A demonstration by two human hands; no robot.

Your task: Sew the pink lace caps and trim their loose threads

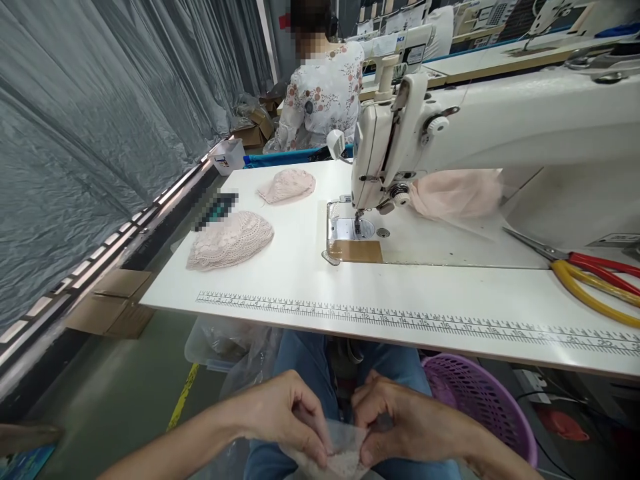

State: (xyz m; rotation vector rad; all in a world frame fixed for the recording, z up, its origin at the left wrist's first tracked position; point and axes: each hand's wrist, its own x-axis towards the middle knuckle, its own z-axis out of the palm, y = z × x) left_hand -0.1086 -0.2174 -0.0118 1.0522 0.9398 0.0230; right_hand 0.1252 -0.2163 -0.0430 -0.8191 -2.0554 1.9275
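My left hand (280, 413) and my right hand (400, 420) are low in my lap, below the table's front edge. Both pinch a small piece of pale sheer fabric (340, 450) between fingers and thumbs. On the white sewing table (300, 273) lie two stacks of pink lace cups (230, 240), the second stack (287, 185) farther back. More pink fabric (455, 192) is bunched behind the sewing machine (425, 140), whose needle (357, 223) stands over the metal plate.
Scissors with red and yellow handles (585, 270) lie at the table's right. A purple basket (475, 400) stands under the table on the right, a plastic bin (220, 343) on the left. A person in a floral shirt (323, 93) sits ahead. Cardboard (115, 303) lies by the plastic-covered wall.
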